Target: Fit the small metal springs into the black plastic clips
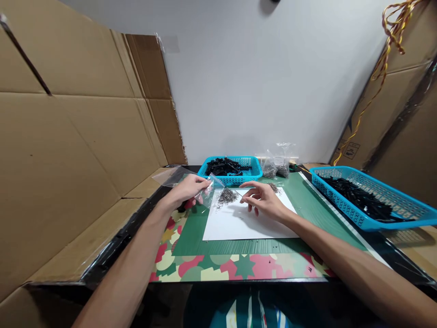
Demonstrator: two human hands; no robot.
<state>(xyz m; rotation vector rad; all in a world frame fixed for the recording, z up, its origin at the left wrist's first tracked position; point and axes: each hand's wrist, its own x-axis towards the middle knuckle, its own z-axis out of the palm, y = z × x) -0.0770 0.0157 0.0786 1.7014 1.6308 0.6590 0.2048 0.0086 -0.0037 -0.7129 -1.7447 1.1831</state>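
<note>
My left hand (191, 187) is closed on a small clear zip bag (204, 196), pinching it near the top. Over a white sheet of paper (249, 223), my right hand (262, 198) pinches a thin dark stick-like piece (239, 193), too small to make out fully. The piece's far end points at a heap of tiny metal parts, seemingly screws (227, 196), lying on the paper between the hands. A second small heap (273, 187) lies behind my right hand, partly hidden by it.
A blue basket of black plastic parts (227, 179) stands at the back. Another blue basket (362, 223) with long black pieces is at the right. Filled clear bags (282, 168) lean by the wall. Cardboard walls (85, 132) flank the table; twisted yellow wire (362, 114) hangs at right.
</note>
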